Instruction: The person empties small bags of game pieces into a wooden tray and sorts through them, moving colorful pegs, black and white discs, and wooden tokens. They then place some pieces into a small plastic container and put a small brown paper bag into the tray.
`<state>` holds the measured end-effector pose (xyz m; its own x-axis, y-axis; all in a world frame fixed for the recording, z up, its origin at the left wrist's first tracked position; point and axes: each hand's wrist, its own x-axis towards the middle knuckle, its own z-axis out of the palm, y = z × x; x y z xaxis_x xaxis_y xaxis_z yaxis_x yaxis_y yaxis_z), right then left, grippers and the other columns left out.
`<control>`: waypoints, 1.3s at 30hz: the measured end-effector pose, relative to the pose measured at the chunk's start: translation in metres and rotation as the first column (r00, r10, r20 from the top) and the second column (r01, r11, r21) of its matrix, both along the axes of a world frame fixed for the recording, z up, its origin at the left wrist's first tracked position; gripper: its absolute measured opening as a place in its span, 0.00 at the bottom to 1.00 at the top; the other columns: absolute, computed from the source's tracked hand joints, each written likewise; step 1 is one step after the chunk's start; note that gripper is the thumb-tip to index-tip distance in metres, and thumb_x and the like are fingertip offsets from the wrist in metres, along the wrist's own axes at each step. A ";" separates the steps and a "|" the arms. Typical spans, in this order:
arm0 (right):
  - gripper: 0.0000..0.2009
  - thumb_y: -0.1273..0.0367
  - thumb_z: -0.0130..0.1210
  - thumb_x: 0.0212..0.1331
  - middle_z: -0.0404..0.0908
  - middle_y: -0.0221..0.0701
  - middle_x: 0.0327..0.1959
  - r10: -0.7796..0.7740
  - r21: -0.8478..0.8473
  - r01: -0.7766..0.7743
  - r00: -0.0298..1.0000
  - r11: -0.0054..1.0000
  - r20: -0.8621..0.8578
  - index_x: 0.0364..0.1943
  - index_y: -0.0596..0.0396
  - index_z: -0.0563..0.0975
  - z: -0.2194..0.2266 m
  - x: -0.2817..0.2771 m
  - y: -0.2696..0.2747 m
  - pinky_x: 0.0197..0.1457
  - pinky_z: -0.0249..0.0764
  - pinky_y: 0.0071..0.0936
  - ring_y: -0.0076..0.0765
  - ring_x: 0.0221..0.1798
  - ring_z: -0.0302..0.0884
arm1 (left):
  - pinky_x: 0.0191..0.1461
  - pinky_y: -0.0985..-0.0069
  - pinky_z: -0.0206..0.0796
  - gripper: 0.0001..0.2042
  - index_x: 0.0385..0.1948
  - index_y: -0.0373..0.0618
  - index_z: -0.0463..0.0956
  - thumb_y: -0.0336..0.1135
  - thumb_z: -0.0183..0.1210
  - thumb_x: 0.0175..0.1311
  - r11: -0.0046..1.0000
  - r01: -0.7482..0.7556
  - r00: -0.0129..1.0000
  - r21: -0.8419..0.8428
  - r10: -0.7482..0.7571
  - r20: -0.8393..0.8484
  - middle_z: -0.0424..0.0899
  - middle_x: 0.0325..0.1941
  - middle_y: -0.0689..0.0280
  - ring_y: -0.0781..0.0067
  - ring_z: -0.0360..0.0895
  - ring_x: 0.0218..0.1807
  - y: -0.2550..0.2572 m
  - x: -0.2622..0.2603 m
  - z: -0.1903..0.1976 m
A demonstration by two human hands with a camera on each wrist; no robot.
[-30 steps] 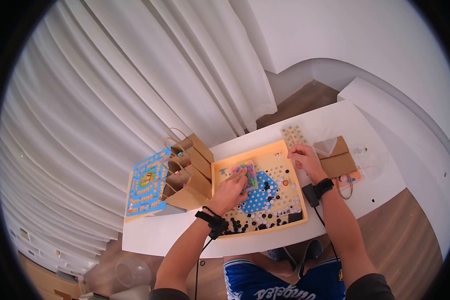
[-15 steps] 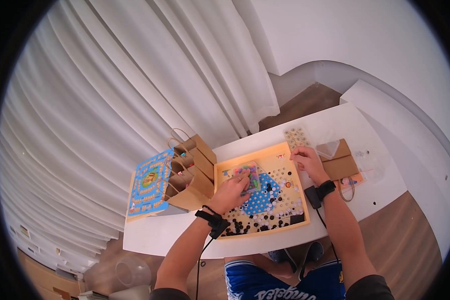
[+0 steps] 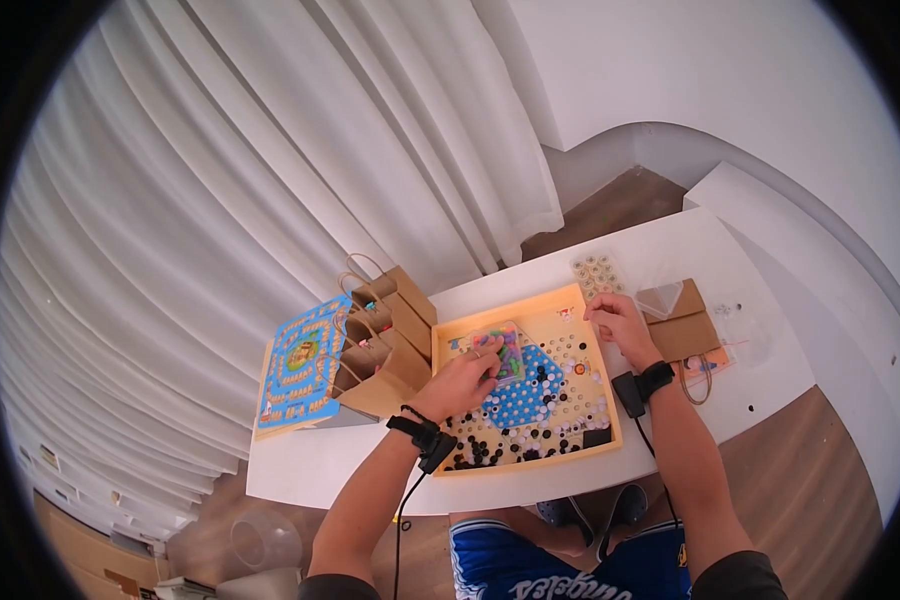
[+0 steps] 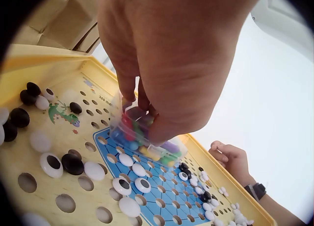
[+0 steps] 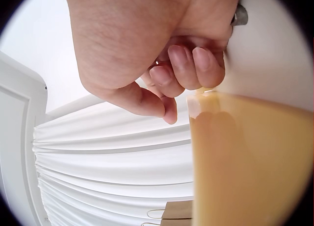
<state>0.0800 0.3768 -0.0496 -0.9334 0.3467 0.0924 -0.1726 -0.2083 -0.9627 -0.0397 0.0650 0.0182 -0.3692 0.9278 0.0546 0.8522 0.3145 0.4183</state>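
A clear plastic box [image 4: 162, 155] of small coloured pieces stands inside the shallow wooden game tray [image 3: 510, 466], over the blue star pattern of the board. My left hand [image 3: 458, 386] reaches down into this box. In the left wrist view its thumb and fingers dip among the red, blue, green and yellow pieces, with the fingertips partly hidden; I cannot tell whether they pinch one. Beyond the tray's right side, my right hand [image 3: 618, 325] stays close to the rim. Its fingers are loosely curled, thumb near the index finger, and nothing shows between them.
Black and white pieces [image 4: 73, 164], some like googly eyes, lie scattered over the tray's holes. Left of it stand brown paper bags [image 3: 395, 375] and a blue game board [image 3: 300, 355]. To the right lie a brown paper bag [image 3: 685, 335] and a sheet of round wooden pieces [image 3: 596, 272].
My left hand shifts slightly within the box, its fingers bending more among the coloured pieces. The right hand keeps its place by the tray rim. The head view drifts a little.
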 end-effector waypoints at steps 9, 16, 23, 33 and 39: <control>0.03 0.72 0.58 0.63 0.71 0.18 0.25 -0.001 0.051 0.001 1.000 0.999 0.001 0.32 0.54 0.80 -0.006 -0.003 0.002 0.26 0.53 0.17 0.12 0.23 0.58 | 0.72 0.56 0.68 0.12 0.34 0.39 0.67 0.26 0.65 0.60 1.000 0.001 0.999 -0.024 -0.002 -0.044 0.71 0.74 0.46 0.42 0.69 0.74 0.001 0.006 0.002; 0.03 0.72 0.57 0.63 0.72 0.18 0.25 0.006 0.052 -0.006 1.000 0.999 0.008 0.32 0.54 0.80 -0.004 -0.001 0.001 0.26 0.54 0.16 0.12 0.23 0.58 | 0.73 0.58 0.69 0.14 0.38 0.38 0.69 0.29 0.67 0.58 0.999 0.036 0.983 0.014 -0.033 -0.180 0.72 0.74 0.48 0.46 0.70 0.74 0.000 0.002 -0.009; 0.04 0.72 0.57 0.64 0.73 0.18 0.26 0.002 0.070 -0.003 1.000 0.998 0.023 0.32 0.54 0.80 -0.003 0.000 0.000 0.26 0.55 0.16 0.12 0.24 0.60 | 0.71 0.59 0.71 0.23 0.54 0.38 0.74 0.32 0.68 0.56 0.997 -0.025 0.953 -0.068 0.004 -0.302 0.73 0.75 0.50 0.50 0.74 0.72 0.002 0.004 -0.016; 0.04 0.72 0.58 0.63 0.75 0.18 0.27 0.006 0.081 -0.007 1.000 0.997 0.010 0.32 0.54 0.81 -0.004 0.000 0.001 0.27 0.56 0.16 0.12 0.25 0.62 | 0.70 0.60 0.73 0.24 0.55 0.37 0.73 0.30 0.65 0.54 0.995 -0.067 0.944 -0.072 0.040 -0.329 0.73 0.74 0.49 0.50 0.74 0.72 0.005 0.006 -0.026; 0.04 0.72 0.58 0.63 0.76 0.18 0.26 0.017 0.084 -0.017 1.000 0.996 0.006 0.32 0.54 0.81 -0.007 -0.002 0.002 0.26 0.57 0.16 0.12 0.26 0.63 | 0.70 0.59 0.73 0.24 0.54 0.37 0.73 0.29 0.65 0.53 0.999 -0.025 0.935 -0.025 0.015 -0.355 0.73 0.73 0.46 0.49 0.75 0.71 0.005 0.005 -0.026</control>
